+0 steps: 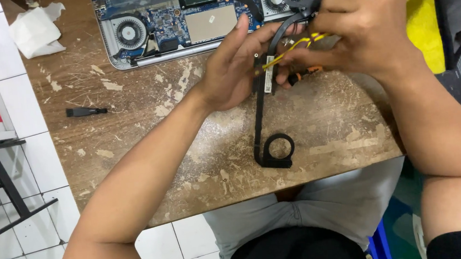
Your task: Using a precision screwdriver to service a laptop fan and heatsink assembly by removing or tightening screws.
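Two hands: left hand point(231, 72) fingers grip one black bracket point(265, 116); right hand point(368, 31) fingers pinch one yellow-handled screwdriver point(295, 45); two laptop fans point(129, 30).

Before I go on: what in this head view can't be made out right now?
- Tool tip: the yellow-handled tool is wrapped by the right hand; its working end is hidden.
- Black heat-pipe part: its middle is covered by the left hand.
- Opened laptop: cut off by the top edge.
- Small dark object on the wooden table: too small to identify.

Worn wooden table point(189, 165), opened laptop point(178, 24), crumpled tissue point(36, 29), small black tool point(86, 111)
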